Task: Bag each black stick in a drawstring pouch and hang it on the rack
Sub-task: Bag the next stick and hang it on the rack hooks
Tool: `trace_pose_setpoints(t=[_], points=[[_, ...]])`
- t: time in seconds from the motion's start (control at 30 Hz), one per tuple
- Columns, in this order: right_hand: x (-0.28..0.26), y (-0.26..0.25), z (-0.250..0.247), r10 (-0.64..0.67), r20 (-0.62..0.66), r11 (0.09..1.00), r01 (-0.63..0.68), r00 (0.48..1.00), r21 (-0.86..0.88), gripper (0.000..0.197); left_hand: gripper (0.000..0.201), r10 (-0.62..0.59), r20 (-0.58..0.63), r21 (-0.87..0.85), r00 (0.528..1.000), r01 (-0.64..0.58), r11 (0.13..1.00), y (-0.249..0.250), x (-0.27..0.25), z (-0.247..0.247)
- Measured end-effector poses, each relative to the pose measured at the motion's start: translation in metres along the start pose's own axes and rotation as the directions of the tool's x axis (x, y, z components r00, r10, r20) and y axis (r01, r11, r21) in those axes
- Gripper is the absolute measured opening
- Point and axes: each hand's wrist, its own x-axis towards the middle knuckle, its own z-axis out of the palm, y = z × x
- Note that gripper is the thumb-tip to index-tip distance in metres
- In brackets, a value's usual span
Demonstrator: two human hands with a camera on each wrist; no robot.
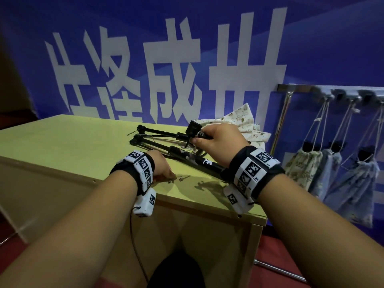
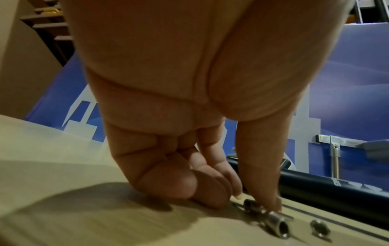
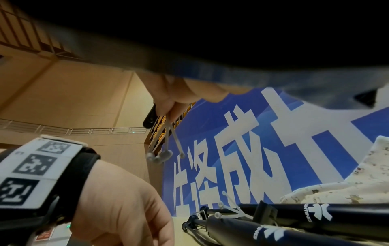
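Observation:
Several black sticks (image 1: 187, 154) lie side by side on the yellow-green table (image 1: 83, 142); they also show in the right wrist view as black sticks (image 3: 294, 214). My right hand (image 1: 199, 138) grips the head end of the farthest stick (image 1: 162, 133), by its square black block. Thin metal needles (image 3: 166, 141) dangle from those fingers (image 3: 168, 103). My left hand (image 1: 166, 174) rests curled on the table. Its thumb and forefinger pinch a small metal fitting (image 2: 252, 206). A cream printed pouch (image 1: 245, 121) lies behind the sticks.
Two more small metal fittings (image 2: 275, 224) lie loose by the table's front edge. A metal rack (image 1: 332, 92) stands right of the table, and several filled pouches (image 1: 307, 169) hang from its hooks by their strings. A blue banner (image 1: 166, 59) stands behind.

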Motion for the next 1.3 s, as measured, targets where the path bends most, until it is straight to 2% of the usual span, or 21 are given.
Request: trace_pose_setpoints(t=[0.2, 0.37, 0.43, 0.53, 0.67, 0.77, 0.97, 1.1, 1.3], points=[[-0.001, 0.003, 0.001, -0.001, 0.007, 1.0, 0.001, 1.0, -0.006, 0.025, 0.028, 0.026, 0.013, 0.004, 1.0, -0.026, 1.0, 0.002, -0.002, 0.004], [-0.005, 0.009, -0.004, -0.004, -0.006, 0.999, 0.004, 1.0, 0.034, 0.021, 0.034, 0.003, -0.051, -0.036, 0.999, -0.004, 0.999, 0.01, -0.006, -0.002], [-0.007, 0.012, -0.008, 0.008, -0.014, 0.999, -0.008, 1.0, 0.046, 0.014, 0.027, 0.034, -0.082, -0.123, 0.996, -0.044, 0.991, 0.015, -0.008, -0.006], [-0.01, 0.021, -0.019, 0.034, -0.059, 0.999, -0.032, 0.998, 0.033, 0.016, 0.009, 0.105, -0.118, -0.373, 0.987, -0.142, 0.917, 0.027, -0.013, -0.009], [-0.019, 0.037, -0.04, 0.062, -0.158, 0.998, -0.059, 0.985, 0.023, 0.013, 0.007, 0.267, -0.147, -0.543, 0.952, -0.304, 0.783, 0.061, -0.016, -0.003], [-0.027, 0.052, -0.053, 0.086, -0.22, 0.996, -0.08, 0.972, 0.034, 0.013, 0.011, 0.33, -0.136, -0.678, 0.934, -0.33, 0.657, 0.092, -0.021, 0.007], [-0.043, 0.086, -0.078, 0.139, -0.342, 0.988, -0.106, 0.93, 0.113, 0.02, 0.024, 0.44, -0.116, -0.819, 0.891, -0.336, 0.465, 0.151, -0.021, 0.034], [-0.053, 0.112, -0.092, 0.167, -0.42, 0.977, -0.092, 0.892, 0.194, 0.02, 0.013, 0.407, -0.169, -0.833, 0.898, -0.35, 0.427, 0.185, -0.018, 0.051], [-0.075, 0.159, -0.105, 0.274, -0.48, 0.911, -0.065, 0.833, 0.407, 0.011, 0.013, 0.456, -0.132, -0.875, 0.88, -0.319, 0.363, 0.242, -0.022, 0.091]])
